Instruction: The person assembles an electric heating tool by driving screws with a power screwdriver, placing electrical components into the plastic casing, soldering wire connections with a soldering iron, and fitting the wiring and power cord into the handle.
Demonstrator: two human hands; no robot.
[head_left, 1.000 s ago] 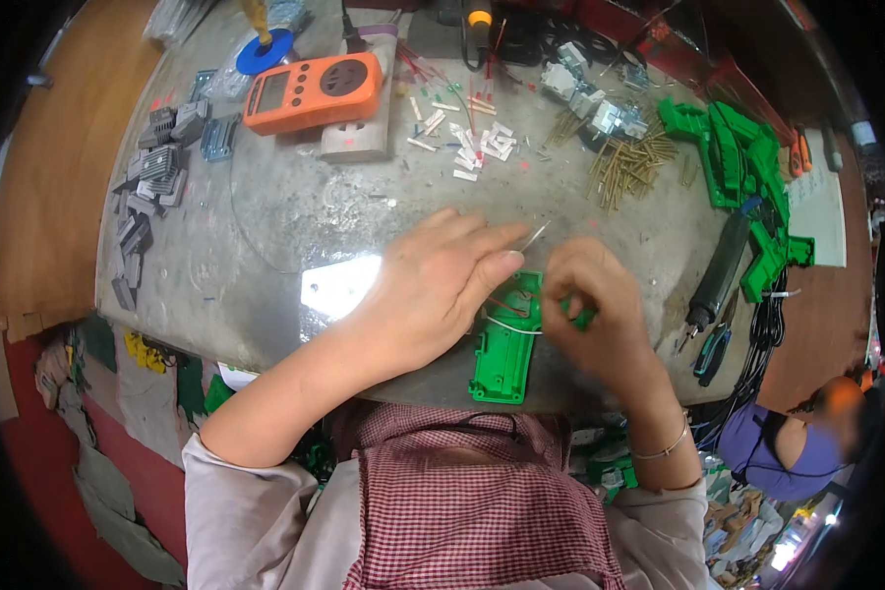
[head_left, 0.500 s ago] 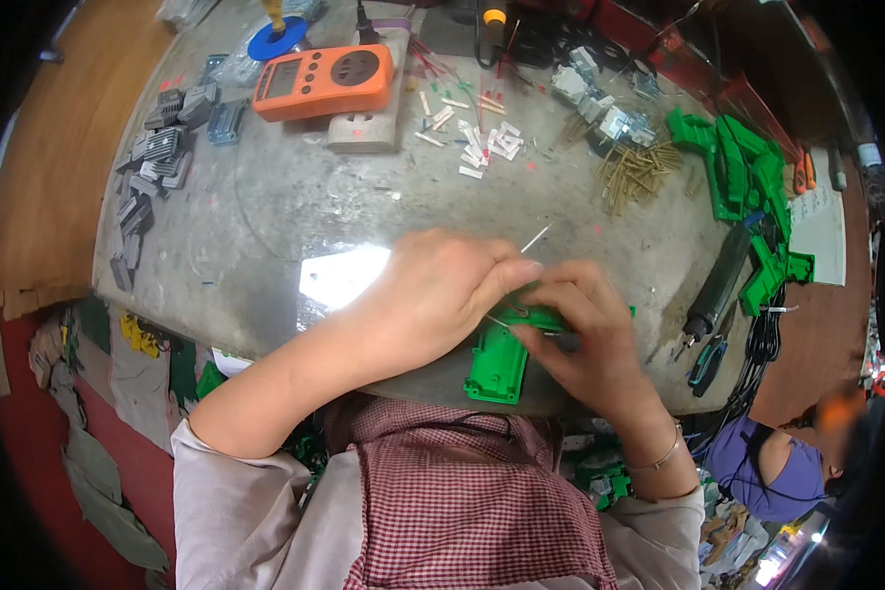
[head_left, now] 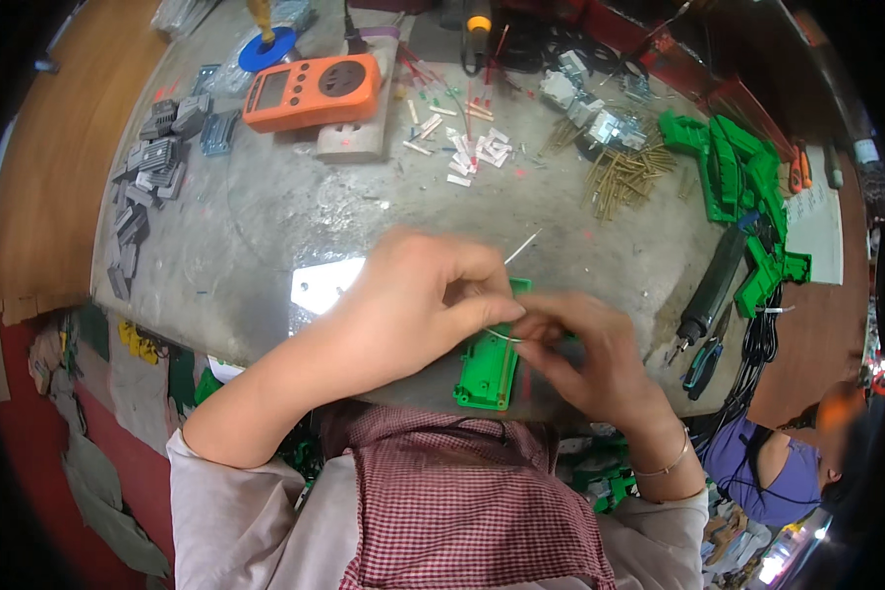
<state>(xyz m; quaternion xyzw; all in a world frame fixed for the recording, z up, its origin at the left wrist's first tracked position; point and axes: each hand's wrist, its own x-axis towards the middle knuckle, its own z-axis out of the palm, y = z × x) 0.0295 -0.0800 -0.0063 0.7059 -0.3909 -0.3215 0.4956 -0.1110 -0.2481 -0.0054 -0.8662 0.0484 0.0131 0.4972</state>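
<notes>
Just off the table's front edge, a green plastic housing (head_left: pixel 484 379) with an open, hollow face lies beneath my hands. My left hand (head_left: pixel 433 285) pinches a thin white wire (head_left: pixel 523 246), one end of which sticks out past the fingers toward the far side. Meeting it fingertip to fingertip, my right hand (head_left: pixel 592 349) is closed on the same wire, which bows in a short loop (head_left: pixel 501 335) over the housing. The fingers hide the upper part of the housing and the exact grip on the wire.
An orange multimeter (head_left: pixel 312 90) rests on a power strip (head_left: pixel 352 142) at the back. Grey blocks (head_left: pixel 157 157) lie left. White sleeves (head_left: pixel 477 149), brass screws (head_left: pixel 627 177), green housings (head_left: pixel 742 177), a black electric screwdriver (head_left: pixel 715 280) and cutters (head_left: pixel 705 366) lie right. A person (head_left: pixel 767 467) sits beyond.
Both hands have shifted slightly, and the right fingertips now meet the left ones. More of the green housing shows, sitting straighter under the hands. The whole view has moved a little.
</notes>
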